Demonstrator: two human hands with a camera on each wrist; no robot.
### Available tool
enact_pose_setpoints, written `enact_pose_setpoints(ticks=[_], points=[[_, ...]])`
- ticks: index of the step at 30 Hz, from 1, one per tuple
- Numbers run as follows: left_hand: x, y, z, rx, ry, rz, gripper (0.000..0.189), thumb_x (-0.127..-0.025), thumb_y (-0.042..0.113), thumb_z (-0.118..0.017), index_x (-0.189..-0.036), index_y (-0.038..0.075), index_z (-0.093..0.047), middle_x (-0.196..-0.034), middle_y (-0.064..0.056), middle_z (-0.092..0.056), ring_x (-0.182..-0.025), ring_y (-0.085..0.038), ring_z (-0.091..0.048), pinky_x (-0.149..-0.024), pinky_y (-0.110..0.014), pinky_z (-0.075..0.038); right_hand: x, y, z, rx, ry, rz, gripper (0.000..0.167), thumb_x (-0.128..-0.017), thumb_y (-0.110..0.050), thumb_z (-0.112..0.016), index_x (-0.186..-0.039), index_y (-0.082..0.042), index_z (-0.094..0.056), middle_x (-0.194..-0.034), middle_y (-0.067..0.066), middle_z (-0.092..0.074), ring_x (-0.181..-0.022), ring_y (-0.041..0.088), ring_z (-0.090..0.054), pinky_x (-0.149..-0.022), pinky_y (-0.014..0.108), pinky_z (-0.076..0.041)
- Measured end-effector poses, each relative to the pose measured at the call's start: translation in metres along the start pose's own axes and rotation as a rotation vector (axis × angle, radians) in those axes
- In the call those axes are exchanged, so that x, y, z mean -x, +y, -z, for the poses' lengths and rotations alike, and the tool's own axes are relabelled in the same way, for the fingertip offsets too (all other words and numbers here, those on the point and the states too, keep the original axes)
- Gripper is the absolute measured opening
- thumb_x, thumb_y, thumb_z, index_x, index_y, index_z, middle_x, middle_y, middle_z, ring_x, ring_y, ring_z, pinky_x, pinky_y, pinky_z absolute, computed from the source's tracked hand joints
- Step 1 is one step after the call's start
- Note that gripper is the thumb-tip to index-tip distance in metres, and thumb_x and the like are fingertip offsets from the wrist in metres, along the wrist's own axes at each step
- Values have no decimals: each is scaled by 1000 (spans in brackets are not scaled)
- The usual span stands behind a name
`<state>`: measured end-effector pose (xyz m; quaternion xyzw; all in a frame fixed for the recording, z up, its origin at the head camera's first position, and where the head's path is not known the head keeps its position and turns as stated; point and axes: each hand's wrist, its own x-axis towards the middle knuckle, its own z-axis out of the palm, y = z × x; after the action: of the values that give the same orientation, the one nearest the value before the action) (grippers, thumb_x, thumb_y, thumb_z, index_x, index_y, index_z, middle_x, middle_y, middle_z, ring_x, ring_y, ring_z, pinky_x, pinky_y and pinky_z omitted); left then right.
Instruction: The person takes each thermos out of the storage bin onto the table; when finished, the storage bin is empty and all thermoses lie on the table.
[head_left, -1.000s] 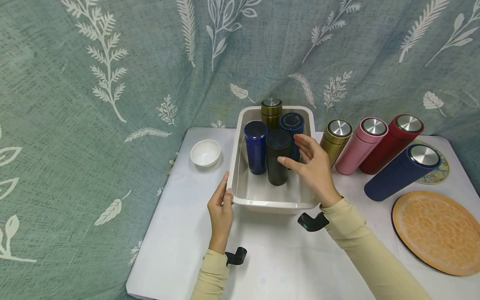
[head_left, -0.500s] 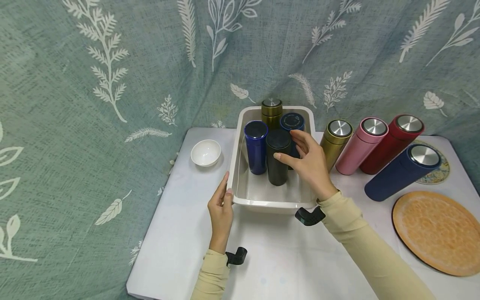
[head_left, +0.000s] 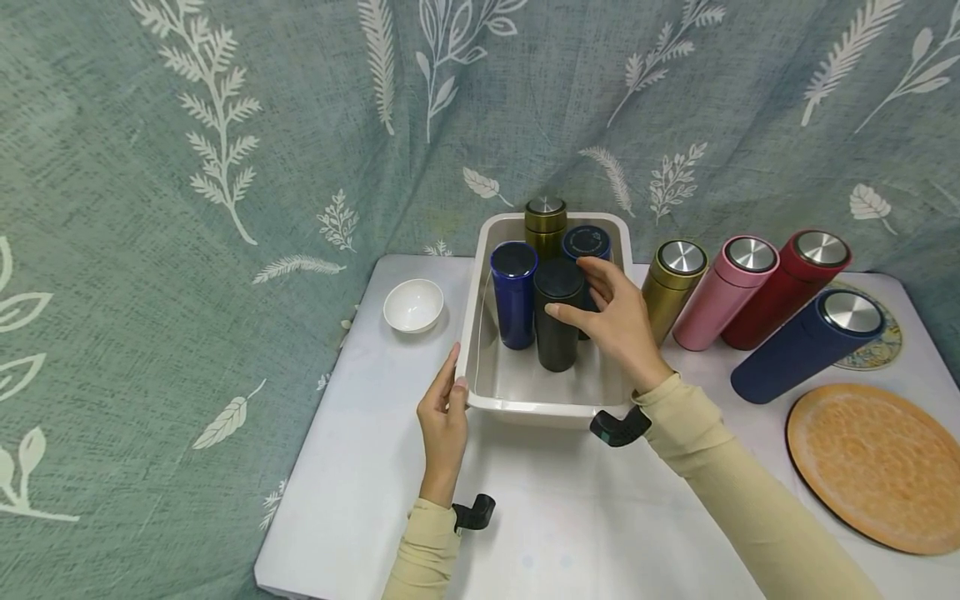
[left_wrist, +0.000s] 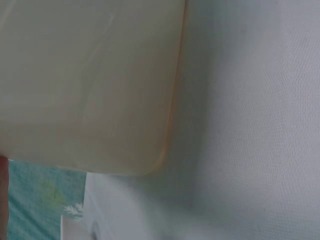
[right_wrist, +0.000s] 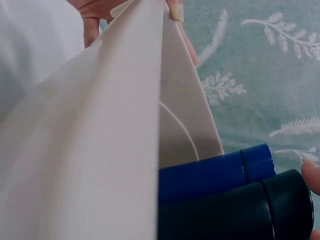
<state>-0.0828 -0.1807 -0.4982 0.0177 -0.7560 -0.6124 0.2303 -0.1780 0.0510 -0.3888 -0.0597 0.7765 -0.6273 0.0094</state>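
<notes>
My left hand (head_left: pixel 444 421) grips the near left corner of a pale plastic bin (head_left: pixel 540 408), thumb on its rim. In the bin stand a black vacuum flask (head_left: pixel 557 333), a glossy blue flask (head_left: pixel 514 300), a dark gold flask (head_left: pixel 546 223) and a dark blue flask (head_left: pixel 587 242). My right hand (head_left: pixel 618 321) holds the black flask near its top, thumb at the front and fingers round the right side. In the right wrist view the black flask's lid (right_wrist: pixel 290 205) has a fingertip at its end. The fingers partly cover the dark blue flask.
Right of the bin stand a gold flask (head_left: pixel 671 287), a pink flask (head_left: pixel 726 292), a red flask (head_left: pixel 786 287) and a navy flask (head_left: pixel 806 346). A round brown board (head_left: pixel 877 467) lies at the right. A white bowl (head_left: pixel 414 306) sits left; a leaf-patterned curtain (head_left: pixel 300 125) hangs behind.
My right hand has moved slightly left and up, bringing its fingers and thumb in round the black flask's top. My left hand stays on the bin's rim.
</notes>
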Motion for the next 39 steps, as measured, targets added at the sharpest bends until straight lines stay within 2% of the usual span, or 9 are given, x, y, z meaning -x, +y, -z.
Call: enact_pose_setpoints(ticks=[10, 21, 29, 34, 39], points=[[0, 0, -1, 10, -4, -8, 48, -99, 4, -47, -145, 15, -55, -82, 5, -49, -60, 0, -36, -56, -16, -37, -6, 5, -4, 23, -8, -2, 82, -80, -19, -85, -151, -8, -43, -155, 11, -45, -146, 26, -43, -122, 37, -33], [0, 1, 0, 4, -7, 12, 48, -100, 6, -47, -145, 20, -55, -80, 6, -49, -61, -1, -37, -58, -15, -39, -7, 7, -8, 50, -8, -11, 86, -80, -22, -85, -153, -10, -41, -158, 11, -42, -146, 29, -41, -122, 39, -34], [0, 0, 0, 17, -6, -3, 48, -100, 4, -46, -145, 17, -56, -74, 6, -45, -59, -1, -35, -55, -17, -36, -8, 8, -10, 60, 13, -13, 85, -78, -22, -86, -151, -11, -43, -153, 13, -47, -144, 28, -44, -122, 38, -35], [0, 1, 0, 16, -7, 3, 48, -100, 4, -46, -145, 17, -56, -76, 6, -46, -59, -1, -35, -55, -17, -36, -8, 8, -10, 82, 20, -22, 88, -78, -23, -86, -153, -13, -41, -156, 13, -45, -145, 28, -43, -121, 38, -36], [0, 2, 0, 3, -3, 2, 47, -100, 6, -47, -145, 17, -56, -69, 5, -44, -59, -1, -36, -55, -17, -37, -8, 9, -11, 104, 9, -31, 88, -79, -25, -86, -154, -15, -41, -158, 10, -42, -146, 28, -42, -121, 36, -35]])
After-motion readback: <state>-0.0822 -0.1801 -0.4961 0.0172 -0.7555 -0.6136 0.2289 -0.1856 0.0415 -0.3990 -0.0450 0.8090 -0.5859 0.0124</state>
